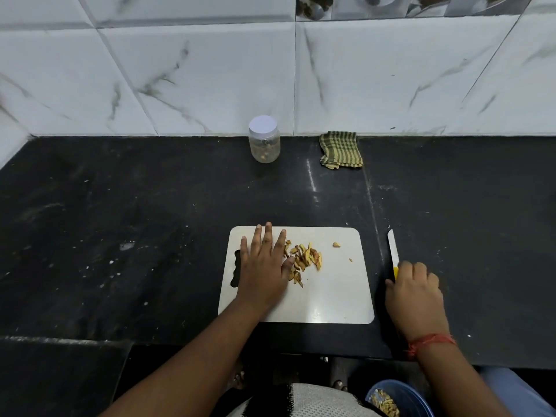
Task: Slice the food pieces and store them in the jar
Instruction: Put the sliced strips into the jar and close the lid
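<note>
A white cutting board (331, 296) lies on the black counter near its front edge. A heap of yellow-brown food slices (304, 260) sits on the board's middle. My left hand (264, 266) rests flat on the board with straight fingers, its thumb touching the slices' left side. To the right of the board, my right hand (413, 299) holds the yellow handle of a white-bladed knife (393, 251) that lies on the counter. The clear plastic jar (264, 141) with its white lid on stands at the back by the wall, a few pieces inside.
A folded green striped cloth (340, 149) lies right of the jar against the tiled wall. Two stray bits (336, 244) lie on the board's right part. A blue bowl (400, 398) with more pieces sits below the counter edge at the bottom right.
</note>
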The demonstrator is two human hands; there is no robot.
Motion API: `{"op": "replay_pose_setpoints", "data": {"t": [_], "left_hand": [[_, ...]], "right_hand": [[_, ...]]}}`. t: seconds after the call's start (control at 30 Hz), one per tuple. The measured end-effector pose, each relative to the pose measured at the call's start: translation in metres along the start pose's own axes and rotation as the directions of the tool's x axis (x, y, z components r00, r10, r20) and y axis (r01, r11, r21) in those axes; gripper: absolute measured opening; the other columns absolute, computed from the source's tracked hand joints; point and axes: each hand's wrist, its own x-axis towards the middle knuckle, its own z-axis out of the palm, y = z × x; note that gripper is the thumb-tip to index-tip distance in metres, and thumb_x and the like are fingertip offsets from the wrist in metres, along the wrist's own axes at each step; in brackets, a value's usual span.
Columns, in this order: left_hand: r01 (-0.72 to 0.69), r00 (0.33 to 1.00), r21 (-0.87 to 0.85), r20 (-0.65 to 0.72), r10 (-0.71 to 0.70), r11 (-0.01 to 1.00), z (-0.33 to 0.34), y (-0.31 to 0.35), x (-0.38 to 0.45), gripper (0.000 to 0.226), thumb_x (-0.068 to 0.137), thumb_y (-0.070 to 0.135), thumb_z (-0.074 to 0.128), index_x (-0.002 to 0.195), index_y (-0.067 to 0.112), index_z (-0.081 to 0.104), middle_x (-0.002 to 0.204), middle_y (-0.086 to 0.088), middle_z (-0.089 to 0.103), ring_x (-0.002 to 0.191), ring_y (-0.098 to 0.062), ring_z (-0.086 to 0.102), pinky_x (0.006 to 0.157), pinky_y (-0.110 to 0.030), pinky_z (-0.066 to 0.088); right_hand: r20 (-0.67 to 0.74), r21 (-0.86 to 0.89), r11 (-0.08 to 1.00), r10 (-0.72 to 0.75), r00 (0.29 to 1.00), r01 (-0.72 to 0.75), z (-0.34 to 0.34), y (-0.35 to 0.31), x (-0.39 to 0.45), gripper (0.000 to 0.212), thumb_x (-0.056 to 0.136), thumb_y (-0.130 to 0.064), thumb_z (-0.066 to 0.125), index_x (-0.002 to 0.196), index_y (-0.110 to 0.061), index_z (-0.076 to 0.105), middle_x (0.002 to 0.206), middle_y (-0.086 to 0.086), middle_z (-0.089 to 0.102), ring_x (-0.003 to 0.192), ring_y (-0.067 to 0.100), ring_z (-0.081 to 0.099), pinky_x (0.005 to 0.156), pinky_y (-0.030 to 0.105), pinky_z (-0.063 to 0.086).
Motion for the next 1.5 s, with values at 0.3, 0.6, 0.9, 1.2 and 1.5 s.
{"op": "replay_pose_setpoints", "data": {"t": [0.3,0.6,0.9,1.2,1.5], "left_hand": [[0.03,0.999,0.053,-0.016,-0.03,0.998,-0.004,0.005,0.006,0.066,0.101,0.057,0.011,0.16,0.027,0.007,0.168,-0.006,-0.002,0.154,-0.027,-0.01,0.122,-0.055,-0.003],[0.095,0.995,0.09,-0.009,-0.095,0.991,-0.019,-0.024,0.04,0.068,0.101,0.059,0.011,0.159,0.026,-0.001,0.168,-0.009,-0.004,0.154,-0.028,-0.011,0.122,-0.056,-0.004],[0.053,0.996,-0.014,-0.067,-0.053,0.999,-0.044,-0.078,0.146,0.073,0.098,0.06,0.007,0.16,0.022,0.002,0.168,-0.012,-0.001,0.154,-0.03,-0.007,0.123,-0.054,0.0],[0.098,0.992,-0.365,-0.041,-0.121,0.926,-0.054,-0.099,0.239,0.087,0.099,0.053,0.048,0.16,0.013,0.0,0.168,-0.011,-0.002,0.155,-0.026,-0.004,0.124,-0.049,0.003],[0.036,0.978,-0.672,-0.128,-0.164,0.74,-0.044,-0.09,0.287,0.092,0.071,0.056,0.075,0.147,0.024,0.035,0.144,0.006,0.049,0.133,-0.016,0.048,0.106,-0.05,0.045]], "right_hand": [[0.008,0.077,0.945,-0.319,0.948,0.318,0.001,-0.051,0.031,0.068,0.091,-0.054,0.046,0.146,-0.015,0.032,0.156,0.009,0.027,0.144,0.033,0.022,0.11,0.053,0.032],[0.108,0.227,0.874,-0.461,0.881,0.43,-0.003,-0.131,0.096,0.076,0.093,-0.064,0.025,0.153,-0.021,0.007,0.162,0.004,-0.003,0.149,0.029,-0.005,0.118,0.055,0.012],[0.097,0.281,0.913,-0.333,0.938,0.295,-0.016,-0.229,0.195,0.075,0.095,-0.061,0.032,0.154,-0.021,0.006,0.162,-0.001,-0.002,0.149,0.026,-0.003,0.118,0.055,0.009],[0.097,0.681,0.717,-0.29,0.952,0.149,-0.028,-0.275,0.272,0.078,0.095,-0.044,0.052,0.15,-0.004,0.015,0.157,0.015,0.018,0.145,0.029,0.019,0.119,0.043,0.02],[0.173,0.86,0.509,-0.296,0.939,0.002,-0.037,-0.293,0.294,0.053,0.095,-0.038,0.054,0.138,-0.013,0.036,0.131,0.009,0.053,0.117,0.023,0.053,0.086,0.023,0.04]]}}
